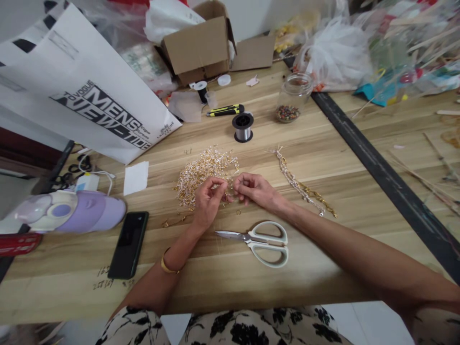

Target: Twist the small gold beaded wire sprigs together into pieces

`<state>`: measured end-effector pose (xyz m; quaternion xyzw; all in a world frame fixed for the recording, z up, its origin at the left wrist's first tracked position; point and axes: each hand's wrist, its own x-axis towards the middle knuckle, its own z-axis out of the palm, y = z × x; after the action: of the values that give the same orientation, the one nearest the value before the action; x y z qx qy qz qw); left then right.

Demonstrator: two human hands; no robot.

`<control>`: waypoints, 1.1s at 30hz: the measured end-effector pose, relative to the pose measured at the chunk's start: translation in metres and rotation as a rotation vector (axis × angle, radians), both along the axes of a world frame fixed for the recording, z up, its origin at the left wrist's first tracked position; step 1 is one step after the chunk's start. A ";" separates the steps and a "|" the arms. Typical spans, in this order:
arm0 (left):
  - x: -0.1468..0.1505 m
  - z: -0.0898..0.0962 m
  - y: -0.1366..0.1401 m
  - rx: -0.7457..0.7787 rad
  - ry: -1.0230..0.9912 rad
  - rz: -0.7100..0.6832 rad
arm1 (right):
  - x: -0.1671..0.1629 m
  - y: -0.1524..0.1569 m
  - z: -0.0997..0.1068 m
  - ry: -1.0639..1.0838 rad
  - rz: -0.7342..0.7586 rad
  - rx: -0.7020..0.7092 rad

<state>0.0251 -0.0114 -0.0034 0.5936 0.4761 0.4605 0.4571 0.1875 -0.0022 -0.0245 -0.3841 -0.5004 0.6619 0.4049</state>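
Note:
My left hand (211,197) is closed in a pinch over the right edge of a pile of small gold and clear beads or links (201,167). Close beside it, my right hand (253,190) also pinches, its fingertips facing the left ones. What lies between the fingers is too small to make out. Strands of gold and silver chain (302,184) lie to the right of my right hand. White-handled scissors (258,242) rest below both hands, blades pointing left. A spool of fine silvery wire (243,127) stands beyond the hands.
A yellow-black utility knife (225,110), a black thread spool (201,92) and a glass jar of colourful beads (289,103) stand at the back. On the left are a phone (128,245), a purple bottle (82,212) and a white paper bag (89,86). A cardboard box (197,45) sits behind.

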 end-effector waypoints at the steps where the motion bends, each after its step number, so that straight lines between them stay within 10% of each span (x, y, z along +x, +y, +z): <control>1: 0.000 -0.001 0.000 0.004 0.002 0.001 | 0.000 0.000 -0.001 -0.002 -0.001 0.005; 33: 0.001 -0.002 0.000 -0.072 -0.168 0.080 | 0.005 0.001 0.001 -0.189 -0.024 0.102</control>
<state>0.0261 -0.0116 -0.0055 0.5165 0.4757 0.5089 0.4980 0.1922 -0.0010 -0.0236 -0.4295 -0.5648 0.5914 0.3831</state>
